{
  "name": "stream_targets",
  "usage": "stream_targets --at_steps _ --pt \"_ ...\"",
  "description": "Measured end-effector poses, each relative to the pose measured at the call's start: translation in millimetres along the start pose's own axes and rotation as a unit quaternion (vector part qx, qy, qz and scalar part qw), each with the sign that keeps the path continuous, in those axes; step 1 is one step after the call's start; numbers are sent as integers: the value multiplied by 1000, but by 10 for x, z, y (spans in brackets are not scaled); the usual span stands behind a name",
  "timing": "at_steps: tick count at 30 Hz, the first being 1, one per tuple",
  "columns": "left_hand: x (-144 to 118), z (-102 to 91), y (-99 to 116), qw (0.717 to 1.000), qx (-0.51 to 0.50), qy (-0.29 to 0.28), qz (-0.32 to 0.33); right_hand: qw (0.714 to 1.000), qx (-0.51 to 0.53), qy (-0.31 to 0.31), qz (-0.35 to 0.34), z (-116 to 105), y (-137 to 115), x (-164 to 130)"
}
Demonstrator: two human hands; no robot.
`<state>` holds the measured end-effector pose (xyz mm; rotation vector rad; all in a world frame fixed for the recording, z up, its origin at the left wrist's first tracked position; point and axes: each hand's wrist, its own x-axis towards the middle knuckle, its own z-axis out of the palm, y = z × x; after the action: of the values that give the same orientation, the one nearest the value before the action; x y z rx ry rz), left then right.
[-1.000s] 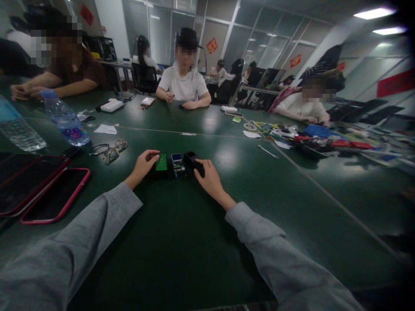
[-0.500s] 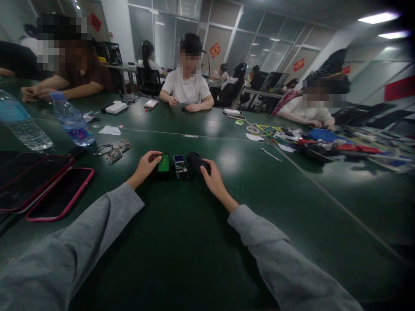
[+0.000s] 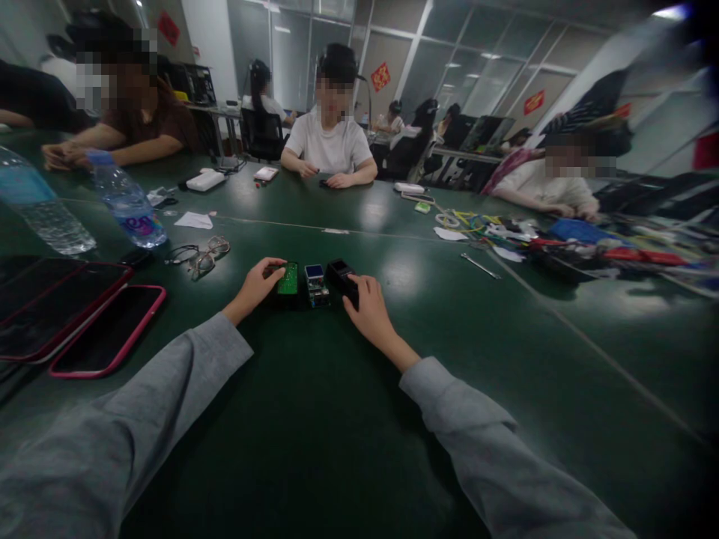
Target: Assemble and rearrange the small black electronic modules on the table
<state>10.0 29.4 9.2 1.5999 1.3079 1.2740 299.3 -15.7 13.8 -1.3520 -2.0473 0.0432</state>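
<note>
the left hand curls around the near left edge of a small green circuit board, its grip closed on the board's side with the thumb on top. the right hand holds a small black box, its grip wrapped around the near end with the fingers bent over it; the box's open top faces up. between the two lies a small block with a blue top, just beside both the board and the box and touched by neither hand as far as can be seen. all three sit in a row on a dark green desk, straight ahead of the person, whose arms are in grey sleeves.

to the left on the desk lie a pair of glasses, two water bottles and dark phones in pink cases. to the right, well apart from the hands, lies a thin metal tool and beyond it a heap of coloured cables and parts.

other people sit around the far side of the desk: one in a white shirt straight across, one in a brown top at far left, one at right leaning over the heap. behind them are glass partitions, more desks and red paper decorations on the walls.
</note>
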Motion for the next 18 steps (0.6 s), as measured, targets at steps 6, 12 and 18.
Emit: stream_targets --at_steps 6,12,18 --pt "-7 -1 7 1000 12 -3 7 1000 -7 -6 -5 10 -16 -2" --pt "-2 -2 -26 1000 10 -3 5 989 129 26 67 -17 58 46" --pt "-17 3 31 1000 11 1 2 974 166 55 147 -51 109 60"
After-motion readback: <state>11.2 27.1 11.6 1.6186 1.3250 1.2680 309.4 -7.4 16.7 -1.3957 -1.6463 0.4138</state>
